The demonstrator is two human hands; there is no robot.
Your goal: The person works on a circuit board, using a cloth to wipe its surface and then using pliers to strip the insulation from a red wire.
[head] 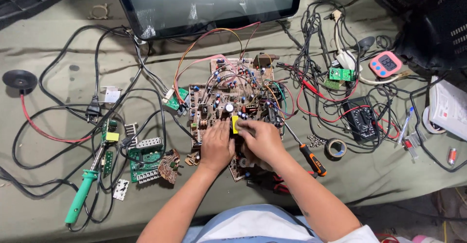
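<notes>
Cluttered workbench [53,38]: both hands [216,145] [260,138] pinch a yellow component [235,124] on the circuit board [214,102].

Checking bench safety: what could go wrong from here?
1. Both hands, left hand and right hand, press on the bare circuit board; if powered, shock is possible.
2. Loose wires crowd the board and may snag.
3. The screwdriver lies by the right forearm and could be knocked.

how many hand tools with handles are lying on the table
2: a green-handled soldering iron at the left front, and an orange-and-black screwdriver just right of the right hand. Cables may hide others.
</notes>
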